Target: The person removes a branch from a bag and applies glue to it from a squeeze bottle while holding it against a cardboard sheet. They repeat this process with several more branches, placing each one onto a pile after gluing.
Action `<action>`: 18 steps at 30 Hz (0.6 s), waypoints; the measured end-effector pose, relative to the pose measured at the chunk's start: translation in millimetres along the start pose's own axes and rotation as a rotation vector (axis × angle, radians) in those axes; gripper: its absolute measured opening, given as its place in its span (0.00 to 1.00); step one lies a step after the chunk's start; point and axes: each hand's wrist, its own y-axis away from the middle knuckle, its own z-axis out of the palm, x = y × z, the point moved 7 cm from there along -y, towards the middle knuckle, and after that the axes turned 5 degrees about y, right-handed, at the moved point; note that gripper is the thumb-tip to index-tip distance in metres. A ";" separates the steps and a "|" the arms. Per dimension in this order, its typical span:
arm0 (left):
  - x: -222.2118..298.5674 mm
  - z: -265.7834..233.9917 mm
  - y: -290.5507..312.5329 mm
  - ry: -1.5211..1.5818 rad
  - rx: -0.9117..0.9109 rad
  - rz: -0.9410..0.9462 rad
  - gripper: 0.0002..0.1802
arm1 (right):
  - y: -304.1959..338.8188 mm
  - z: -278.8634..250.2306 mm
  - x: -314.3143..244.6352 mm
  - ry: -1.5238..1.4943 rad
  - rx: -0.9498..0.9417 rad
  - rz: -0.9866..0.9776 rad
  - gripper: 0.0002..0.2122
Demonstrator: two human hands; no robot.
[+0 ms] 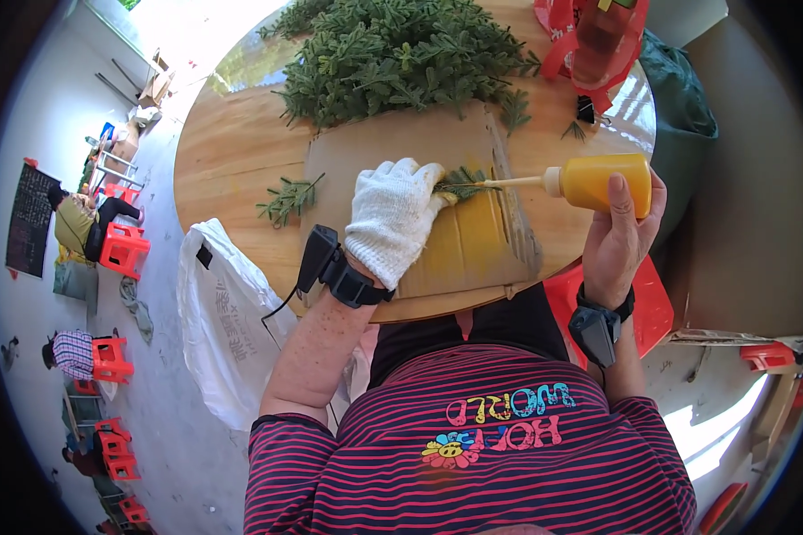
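Note:
My left hand (391,214), in a white knit glove with yellow stains, pinches a small green fir sprig (464,184) over a flat cardboard sheet (339,152). Bare, my right hand (626,223) is closed round a yellow squeeze bottle (605,182) held on its side. The bottle's long thin nozzle (513,182) points left, and its tip is at the sprig; whether they touch I cannot tell. Yellow smears (459,254) cover the cardboard below the sprig. Left of the gloved hand, another sprig (289,200) lies on the round wooden table (232,160).
A big heap of green sprigs (401,62) fills the table's far side. At the far right stand a red plastic bag (589,45) and a black binder clip (585,109). A white sack (227,312) hangs at the near left edge. Several people sit on red stools (123,250) along the left.

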 end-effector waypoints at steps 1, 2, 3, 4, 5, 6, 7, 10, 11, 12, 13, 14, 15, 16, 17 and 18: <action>0.6 -0.1 -0.1 -0.007 -0.001 0.003 0.13 | -0.1 -1.4 -1.4 0.005 0.002 -0.004 0.18; 1.2 -0.4 -0.4 -0.014 -0.002 0.006 0.13 | -0.2 -2.8 -2.9 0.010 0.004 -0.009 0.18; 1.8 -0.8 -0.8 -0.022 -0.002 0.009 0.13 | -0.4 -4.3 -5.0 0.012 0.012 -0.012 0.18; 1.9 0.3 -0.5 -0.019 -0.007 0.016 0.13 | 0.0 -5.4 -7.0 0.015 0.015 -0.017 0.19; 1.3 1.2 -0.5 -0.021 -0.010 0.013 0.13 | 0.5 -6.4 -9.1 0.019 0.017 -0.022 0.19; 0.7 2.1 -0.7 -0.024 -0.013 0.010 0.13 | 1.0 -7.7 -11.0 0.021 0.020 -0.027 0.19; 0.3 2.8 -0.8 -0.027 -0.017 0.007 0.13 | 1.7 -9.5 -12.2 0.023 0.028 -0.028 0.19; 1.4 2.4 -0.6 -0.034 -0.012 0.014 0.14 | 3.6 -14.0 -17.1 0.044 0.044 -0.040 0.19; 1.7 1.9 -0.7 -0.038 -0.007 0.014 0.14 | 4.4 -15.9 -18.1 0.045 0.051 -0.042 0.19; 2.5 1.9 -0.9 -0.037 -0.008 0.021 0.14 | 5.1 -18.1 -18.3 0.043 0.055 -0.040 0.19; 2.8 2.1 -1.1 -0.032 -0.011 0.021 0.14 | 5.7 -20.5 -18.5 0.040 0.058 -0.038 0.19; 2.4 2.0 -0.7 -0.028 -0.012 0.018 0.14 | 6.1 -21.7 -18.6 0.036 0.058 -0.035 0.19; 2.1 2.0 -0.4 -0.024 -0.013 0.015 0.14 | 6.5 -23.1 -19.9 0.035 0.060 -0.037 0.19; 2.1 2.1 -0.1 -0.025 -0.012 0.018 0.14 | 7.2 -24.5 -21.4 0.042 0.060 -0.035 0.19; 2.2 2.2 0.0 -0.028 -0.009 0.022 0.14 | 7.8 -25.9 -22.9 0.048 0.060 -0.034 0.19; 2.3 2.3 0.0 -0.031 -0.006 0.026 0.14 | 8.1 -27.3 -23.8 0.055 0.059 -0.032 0.19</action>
